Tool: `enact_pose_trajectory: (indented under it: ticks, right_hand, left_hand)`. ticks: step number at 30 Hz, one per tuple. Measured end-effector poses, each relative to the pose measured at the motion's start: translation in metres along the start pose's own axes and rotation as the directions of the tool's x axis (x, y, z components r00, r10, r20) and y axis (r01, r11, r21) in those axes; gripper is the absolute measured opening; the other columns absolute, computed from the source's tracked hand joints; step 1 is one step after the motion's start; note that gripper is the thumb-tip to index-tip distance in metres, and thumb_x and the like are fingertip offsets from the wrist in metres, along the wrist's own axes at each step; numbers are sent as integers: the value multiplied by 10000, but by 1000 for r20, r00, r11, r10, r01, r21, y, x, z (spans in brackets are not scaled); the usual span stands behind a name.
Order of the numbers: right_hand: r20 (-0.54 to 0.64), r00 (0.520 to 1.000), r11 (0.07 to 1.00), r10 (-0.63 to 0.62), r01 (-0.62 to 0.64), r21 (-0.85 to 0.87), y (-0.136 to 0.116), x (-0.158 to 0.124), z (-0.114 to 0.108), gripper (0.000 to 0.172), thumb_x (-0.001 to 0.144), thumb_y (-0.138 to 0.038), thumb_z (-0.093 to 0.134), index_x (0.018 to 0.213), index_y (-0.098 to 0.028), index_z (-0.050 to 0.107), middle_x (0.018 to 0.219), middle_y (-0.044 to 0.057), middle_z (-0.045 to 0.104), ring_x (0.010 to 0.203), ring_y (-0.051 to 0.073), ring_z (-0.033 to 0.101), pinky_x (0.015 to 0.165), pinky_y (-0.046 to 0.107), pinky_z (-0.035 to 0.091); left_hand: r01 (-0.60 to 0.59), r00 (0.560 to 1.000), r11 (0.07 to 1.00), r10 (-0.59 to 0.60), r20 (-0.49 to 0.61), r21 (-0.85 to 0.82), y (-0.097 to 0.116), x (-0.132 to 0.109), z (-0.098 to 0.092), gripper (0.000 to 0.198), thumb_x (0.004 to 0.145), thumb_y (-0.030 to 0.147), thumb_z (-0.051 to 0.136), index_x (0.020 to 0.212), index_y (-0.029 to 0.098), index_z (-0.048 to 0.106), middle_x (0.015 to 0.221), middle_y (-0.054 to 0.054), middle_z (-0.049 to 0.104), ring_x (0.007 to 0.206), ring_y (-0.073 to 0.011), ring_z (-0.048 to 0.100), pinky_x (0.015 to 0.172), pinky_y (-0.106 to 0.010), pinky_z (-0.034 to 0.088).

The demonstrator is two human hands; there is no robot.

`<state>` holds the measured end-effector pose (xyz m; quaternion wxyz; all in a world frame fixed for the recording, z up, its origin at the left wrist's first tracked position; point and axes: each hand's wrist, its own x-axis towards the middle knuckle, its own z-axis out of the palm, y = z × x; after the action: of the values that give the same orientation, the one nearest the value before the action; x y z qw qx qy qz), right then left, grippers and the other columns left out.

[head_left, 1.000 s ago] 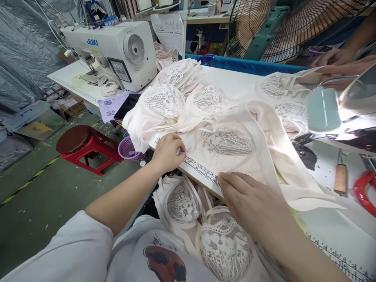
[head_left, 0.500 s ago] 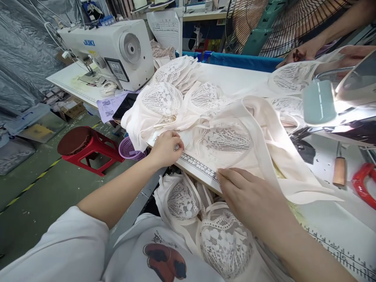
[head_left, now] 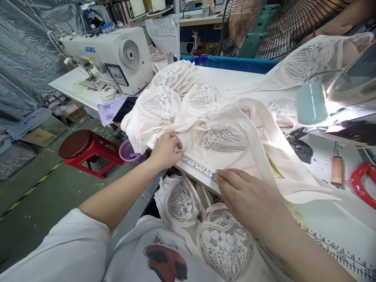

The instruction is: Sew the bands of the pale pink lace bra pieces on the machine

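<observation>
A cream lace garment [head_left: 226, 141] lies spread over the table's front edge, along a printed ruler scale [head_left: 197, 169]. My left hand [head_left: 165, 150] is closed, pinching the garment's edge against the ruler at its left end. My right hand [head_left: 249, 196] rests flat on the same edge further right, fingers together and stretched out. More lace pieces [head_left: 188, 203] hang in my lap below the table edge. A pile of lace cups [head_left: 170, 98] lies behind the garment.
A white sewing machine [head_left: 117, 55] stands at the back left, a red stool [head_left: 85, 150] and purple basket [head_left: 129, 150] on the floor. At right are a lamp [head_left: 314, 103], a wooden-handled tool [head_left: 337, 170] and red scissors [head_left: 362, 186]. Another person's hands [head_left: 331, 29] lift lace at top right.
The other person at top right has lifted a lace piece higher off the table. My hands have stayed on the garment's edge at the ruler, barely shifting.
</observation>
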<state>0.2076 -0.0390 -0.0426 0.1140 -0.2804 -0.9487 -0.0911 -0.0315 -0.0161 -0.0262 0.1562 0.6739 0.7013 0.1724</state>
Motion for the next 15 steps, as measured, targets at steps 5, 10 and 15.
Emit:
enact_pose_trajectory:
  ticks: [5,10,15]
  right_hand:
    - [7,1000,1000,11,-11,2,0,0,1,281,802,-78,483,1047,-60,620,992,120,652,939,243,571,749,356,482]
    - [29,999,999,14,-16,40,3,0,0,285,803,-86,492,1061,-81,614,1004,118,650,947,239,571,762,351,479]
    - [81,996,997,31,-37,73,5,0,-2,284,803,-62,485,1051,-86,621,1021,109,650,958,234,567,774,351,482]
  left_hand:
    - [-8,1000,1000,8,-5,5,-1,0,1,78,702,200,583,780,205,577,1073,-55,507,1093,-246,460,963,-409,375]
    - [-11,1000,1000,11,-12,5,-1,0,2,69,703,189,585,770,202,579,1067,-55,508,1086,-246,462,965,-418,370]
    - [-24,999,1000,23,-22,-10,-2,0,2,65,699,189,592,763,195,582,1055,-58,517,1086,-247,463,970,-415,363]
